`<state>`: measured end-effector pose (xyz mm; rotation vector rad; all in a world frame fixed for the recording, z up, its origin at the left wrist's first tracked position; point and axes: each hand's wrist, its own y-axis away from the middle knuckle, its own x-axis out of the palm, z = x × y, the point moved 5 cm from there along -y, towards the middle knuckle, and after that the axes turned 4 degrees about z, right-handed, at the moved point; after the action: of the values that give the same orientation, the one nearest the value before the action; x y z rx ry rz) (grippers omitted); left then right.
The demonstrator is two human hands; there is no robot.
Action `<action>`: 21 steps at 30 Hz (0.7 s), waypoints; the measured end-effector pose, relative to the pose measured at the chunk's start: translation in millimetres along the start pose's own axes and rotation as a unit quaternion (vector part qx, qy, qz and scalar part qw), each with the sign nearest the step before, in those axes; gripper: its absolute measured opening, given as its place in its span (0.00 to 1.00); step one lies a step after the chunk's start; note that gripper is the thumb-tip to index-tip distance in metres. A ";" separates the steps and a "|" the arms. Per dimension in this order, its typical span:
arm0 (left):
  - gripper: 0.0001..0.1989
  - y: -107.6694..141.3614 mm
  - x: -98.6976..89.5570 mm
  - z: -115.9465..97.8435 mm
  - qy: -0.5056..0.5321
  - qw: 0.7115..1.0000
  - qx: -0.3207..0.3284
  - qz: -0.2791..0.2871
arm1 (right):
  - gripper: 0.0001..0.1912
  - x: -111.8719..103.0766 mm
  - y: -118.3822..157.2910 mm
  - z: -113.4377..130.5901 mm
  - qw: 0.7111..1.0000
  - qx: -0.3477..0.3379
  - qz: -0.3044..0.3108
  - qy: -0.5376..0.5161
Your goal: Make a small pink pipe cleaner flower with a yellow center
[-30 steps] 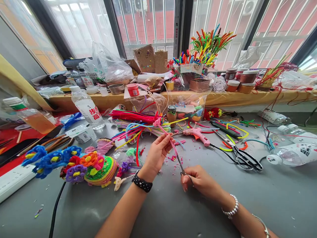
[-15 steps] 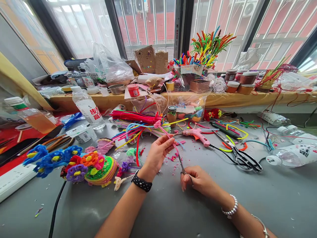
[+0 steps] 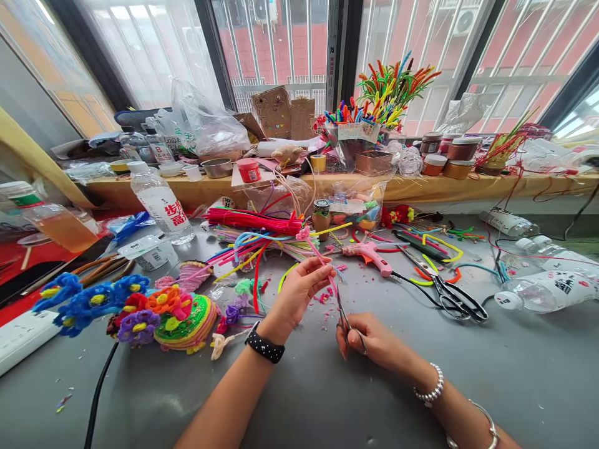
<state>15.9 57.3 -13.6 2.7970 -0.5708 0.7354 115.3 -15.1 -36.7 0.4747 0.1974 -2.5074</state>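
My left hand [image 3: 299, 292] pinches a pink pipe cleaner [image 3: 320, 252] between thumb and fingers. Its upper end carries a small pink curled shape [image 3: 303, 233], and its lower end hangs below my fingers. In my right hand [image 3: 372, 337] is a small pair of scissors [image 3: 344, 319], fingers in the handle loops. The blades point up and reach the lower end of the pipe cleaner; whether they touch it I cannot tell. Pink clippings [image 3: 326, 315] lie on the table behind the scissors.
A pink glue gun [image 3: 369, 257] and large scissors [image 3: 453, 293] lie to the right. Bundled pipe cleaners [image 3: 255, 219] rest behind my left hand. Fuzzy flowers [image 3: 98, 299] and a green round piece [image 3: 187, 321] sit left. Plastic bottles [image 3: 552, 287] lie at right, and one bottle [image 3: 159, 202] stands at left.
The scissors' handles are spread wider than before, with the blades parted near the pipe cleaner's lower end. The whole view has shifted slightly; my left hand still holds the same pipe cleaner.
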 end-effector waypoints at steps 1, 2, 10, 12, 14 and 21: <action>0.10 0.2 0.2 0.1 0.000 1.000 -0.001 -0.001 | 0.38 0.0 0.1 0.0 1.000 0.001 0.002 0.003; 0.10 0.4 0.5 0.3 0.000 1.000 -0.004 -0.002 | 0.37 0.0 0.2 0.0 1.000 0.002 0.004 0.007; 0.10 0.0 0.0 1.0 0.002 1.000 0.004 0.001 | 0.35 -1.7 0.9 -5.2 0.999 0.016 -0.026 -0.013; 0.09 -0.4 -1.0 1.2 0.002 1.000 0.011 0.001 | 0.35 -2.1 0.7 -5.6 0.999 0.014 -0.037 -0.011; 0.09 -0.5 -1.6 1.1 0.002 1.000 0.018 -0.004 | 0.36 -2.3 0.7 -5.3 0.999 0.012 -0.047 -0.009; 0.07 0.7 1.4 0.9 -0.002 1.000 0.018 0.002 | 0.37 0.9 1.1 -8.8 0.999 0.031 -0.024 -0.021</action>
<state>17.1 56.1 -13.6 2.8311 -0.5683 0.7482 117.9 -14.4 -45.2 0.4469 0.1172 -2.5731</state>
